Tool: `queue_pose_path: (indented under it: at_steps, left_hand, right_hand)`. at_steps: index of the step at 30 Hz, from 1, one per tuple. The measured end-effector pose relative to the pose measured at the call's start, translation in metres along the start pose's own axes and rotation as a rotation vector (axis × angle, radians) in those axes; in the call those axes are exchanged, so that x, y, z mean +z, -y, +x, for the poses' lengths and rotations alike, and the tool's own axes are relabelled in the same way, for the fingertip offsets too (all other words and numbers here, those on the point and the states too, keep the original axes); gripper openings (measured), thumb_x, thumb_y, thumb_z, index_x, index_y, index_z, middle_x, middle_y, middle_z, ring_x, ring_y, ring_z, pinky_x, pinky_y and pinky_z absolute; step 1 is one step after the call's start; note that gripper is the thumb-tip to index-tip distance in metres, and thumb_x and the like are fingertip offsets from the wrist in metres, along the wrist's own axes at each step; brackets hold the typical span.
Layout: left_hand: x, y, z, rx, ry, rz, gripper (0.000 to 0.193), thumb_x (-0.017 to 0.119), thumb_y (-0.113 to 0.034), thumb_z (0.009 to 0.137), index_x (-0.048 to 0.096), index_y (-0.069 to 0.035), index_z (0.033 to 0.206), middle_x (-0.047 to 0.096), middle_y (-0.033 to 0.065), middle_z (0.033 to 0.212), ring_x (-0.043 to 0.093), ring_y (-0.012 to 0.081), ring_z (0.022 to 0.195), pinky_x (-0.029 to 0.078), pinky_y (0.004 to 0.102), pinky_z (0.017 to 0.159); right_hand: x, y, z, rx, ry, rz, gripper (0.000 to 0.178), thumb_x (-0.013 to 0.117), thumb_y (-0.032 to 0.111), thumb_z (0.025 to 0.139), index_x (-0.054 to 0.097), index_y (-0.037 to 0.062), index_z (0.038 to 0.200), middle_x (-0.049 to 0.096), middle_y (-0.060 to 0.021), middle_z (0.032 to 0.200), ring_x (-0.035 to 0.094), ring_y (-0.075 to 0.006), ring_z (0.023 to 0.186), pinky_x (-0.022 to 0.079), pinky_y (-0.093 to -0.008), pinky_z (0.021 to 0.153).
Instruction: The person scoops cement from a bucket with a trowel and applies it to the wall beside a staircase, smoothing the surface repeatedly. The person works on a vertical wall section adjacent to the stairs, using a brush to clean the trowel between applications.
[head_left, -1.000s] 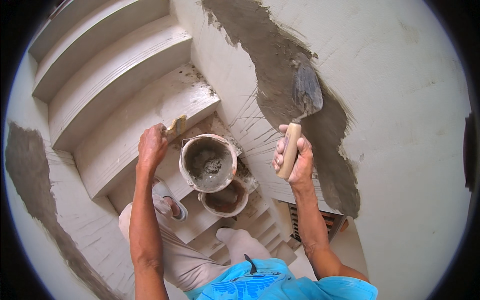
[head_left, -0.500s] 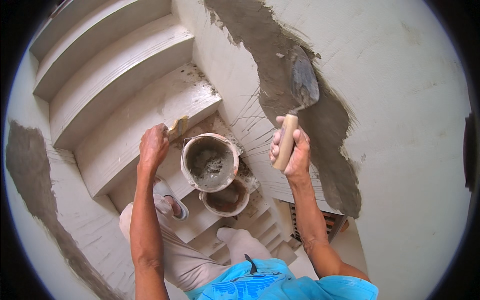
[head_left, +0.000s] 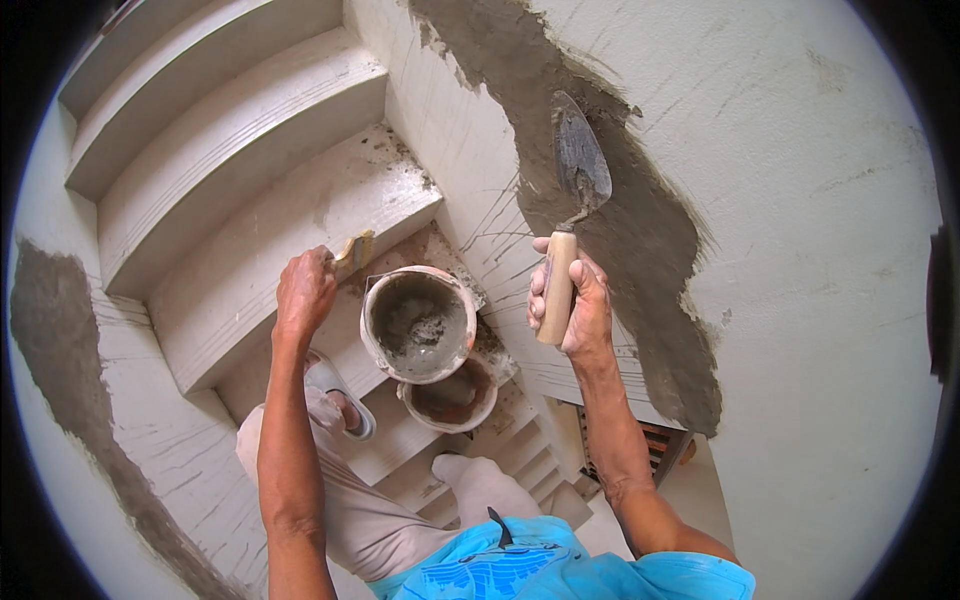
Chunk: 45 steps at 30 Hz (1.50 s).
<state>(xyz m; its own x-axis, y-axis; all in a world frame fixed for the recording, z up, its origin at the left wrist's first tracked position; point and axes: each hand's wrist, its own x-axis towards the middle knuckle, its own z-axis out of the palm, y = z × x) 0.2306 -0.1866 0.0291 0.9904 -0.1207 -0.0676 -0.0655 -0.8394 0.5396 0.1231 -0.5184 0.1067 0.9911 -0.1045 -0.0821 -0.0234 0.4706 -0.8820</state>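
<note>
Right grip: fingers and thumb clamped round the pale wooden handle of a trowel, the handle upright in the view and leaning slightly at the top toward the right. Its pointed metal blade, smeared with grey, lies before a broad grey patch on the right-hand wall; whether blade and patch touch cannot be told from this angle. Left grip: closed on a flat brush, most of its handle hidden under the fingers, the yellowish bristles pointing up and right above the edge of a step. Just right of and below the brush stands a bucket, its pale rim stained, with a lumpy grey mix inside. Partly beneath it in view, a second bucket shows a brownish inside (contents not clear). Curved pale stairs rise at upper left, the nearest tread speckled with dark spots close to the wall. Another grey patch marks the wall at far left. Below the left forearm, a foot wears a light slipper. Beside the right forearm, a dark slatted grille is partly covered by the arm.
</note>
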Motion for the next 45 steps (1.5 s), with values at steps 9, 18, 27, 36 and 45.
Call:
queue_pose_path:
  at_steps: [9, 18, 27, 36, 45]
  left_hand:
    - [-0.006, -0.005, -0.002, -0.028, 0.004, -0.022, 0.021, 0.055, -0.011, 0.089, 0.069, 0.002, 0.097, 0.068, 0.0293, 0.095, 0.064, 0.0481, 0.093, 0.049, 0.0546, 0.083]
    - [-0.003, -0.013, -0.001, -0.017, 0.009, -0.034, 0.020, 0.054, -0.010, 0.089, 0.069, 0.002, 0.096, 0.067, 0.0290, 0.095, 0.064, 0.0476, 0.095, 0.048, 0.0546, 0.084]
    - [-0.004, -0.006, 0.000, -0.013, -0.007, -0.030, 0.019, 0.055, -0.011, 0.089, 0.068, 0.001, 0.097, 0.068, 0.0282, 0.095, 0.064, 0.0476, 0.094, 0.048, 0.0548, 0.083]
    - [-0.001, -0.014, -0.002, 0.018, 0.003, -0.065, 0.018, 0.055, -0.009, 0.088, 0.067, 0.002, 0.095, 0.067, 0.0285, 0.093, 0.063, 0.0478, 0.093, 0.048, 0.0553, 0.082]
    - [0.002, -0.004, 0.001, 0.007, -0.020, -0.042, 0.020, 0.054, -0.008, 0.086, 0.068, 0.001, 0.097, 0.068, 0.0288, 0.095, 0.064, 0.0480, 0.094, 0.048, 0.0548, 0.083]
  right_hand:
    - [-0.022, 0.012, -0.021, -0.049, -0.046, 0.051, 0.074, 0.071, 0.052, 0.088, 0.052, -0.0066, 0.129, 0.061, -0.0119, 0.076, 0.062, -0.0199, 0.055, 0.053, -0.0337, 0.044]
    - [-0.010, 0.014, -0.016, 0.002, -0.036, -0.009, 0.068, 0.066, 0.050, 0.092, 0.052, -0.0062, 0.128, 0.062, -0.0116, 0.078, 0.062, -0.0189, 0.058, 0.053, -0.0331, 0.046]
    - [-0.008, 0.005, -0.041, -0.044, -0.099, 0.028, 0.068, 0.065, 0.052, 0.092, 0.052, -0.0045, 0.128, 0.060, -0.0116, 0.078, 0.062, -0.0183, 0.058, 0.053, -0.0324, 0.046]
    - [-0.003, 0.016, -0.019, -0.041, -0.083, 0.014, 0.066, 0.064, 0.049, 0.094, 0.051, -0.0057, 0.128, 0.061, -0.0111, 0.079, 0.062, -0.0172, 0.059, 0.053, -0.0324, 0.046]
    - [0.003, 0.018, -0.031, -0.008, -0.064, 0.053, 0.069, 0.068, 0.050, 0.091, 0.051, -0.0040, 0.130, 0.061, -0.0111, 0.079, 0.062, -0.0186, 0.058, 0.053, -0.0326, 0.046]
